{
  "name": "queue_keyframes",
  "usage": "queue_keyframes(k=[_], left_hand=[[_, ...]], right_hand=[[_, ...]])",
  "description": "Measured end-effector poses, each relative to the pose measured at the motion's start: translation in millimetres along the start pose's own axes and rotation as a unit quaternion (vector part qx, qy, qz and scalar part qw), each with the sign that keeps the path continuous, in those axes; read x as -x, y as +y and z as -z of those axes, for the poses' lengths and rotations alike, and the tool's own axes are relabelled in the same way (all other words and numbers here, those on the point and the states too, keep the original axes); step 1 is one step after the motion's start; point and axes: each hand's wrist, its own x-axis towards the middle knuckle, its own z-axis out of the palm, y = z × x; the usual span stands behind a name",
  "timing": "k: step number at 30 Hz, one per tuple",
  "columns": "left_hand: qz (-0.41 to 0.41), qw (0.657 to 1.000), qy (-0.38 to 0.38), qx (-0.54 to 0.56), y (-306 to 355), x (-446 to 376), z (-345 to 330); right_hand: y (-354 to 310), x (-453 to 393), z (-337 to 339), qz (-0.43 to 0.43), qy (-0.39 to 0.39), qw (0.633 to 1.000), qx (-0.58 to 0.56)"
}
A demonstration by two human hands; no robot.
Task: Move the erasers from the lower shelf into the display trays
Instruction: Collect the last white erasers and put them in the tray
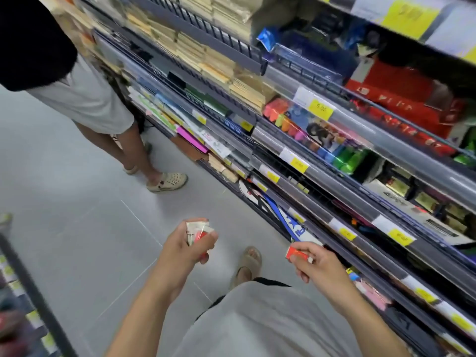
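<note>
My left hand (pixel 185 249) is closed around a small bundle of erasers (pixel 197 231) in red-and-white wrappers, held above the grey floor. A single red-wrapped eraser (pixel 297 253) is pinched in my right hand (pixel 318 262), close to the front rail of the lower shelf (pixel 342 249). Higher up on the right, a clear-fronted display tray (pixel 332 140) holds colourful erasers or highlighters in orange, pink, blue and green. The image is motion-blurred, so the wrappers' print is unreadable.
Another person (pixel 85 99) in pale shorts and beige clogs stands to the left by the shelving. Tiered shelves with yellow price tags (pixel 400 237) run diagonally along the right. A second shelf edge (pixel 31 287) is at the lower left. My sandalled foot (pixel 247 264) is below.
</note>
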Motion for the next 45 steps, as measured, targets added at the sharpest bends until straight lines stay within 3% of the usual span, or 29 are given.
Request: queue_keyframes(k=[10,17,25,29,36,40,45], left_hand=[[-0.003,0.999,-0.017,-0.029,63.8,-84.9,23.7],[-0.077,0.983,-0.159,-0.054,154.2,-150.8,-4.4],[-0.161,0.913,-0.361,-0.096,275.3,-181.8,-66.7],[-0.2,0.875,-0.434,-0.075,327.2,-168.3,-100.9],[-0.267,0.832,-0.485,-0.036,391.0,-149.6,-148.3],[-0.3,0.823,-0.482,-0.025,411.8,-145.5,-167.4],[-0.307,0.834,-0.458,-0.016,425.6,-145.7,-184.2]], right_hand=[[-112.0,-92.6,-7.5,0.068,0.009,0.997,-0.023],[-179.0,-97.1,-1.4,0.094,0.08,0.987,-0.102],[-251.7,-63.6,-1.2,0.226,0.189,0.907,-0.301],[-287.1,-41.2,12.0,0.309,0.226,0.863,-0.33],[-342.4,-7.8,65.0,0.375,0.306,0.853,-0.195],[-372.7,3.9,110.2,0.325,0.342,0.879,-0.069],[-407.5,2.5,154.9,0.225,0.396,0.882,0.121]])
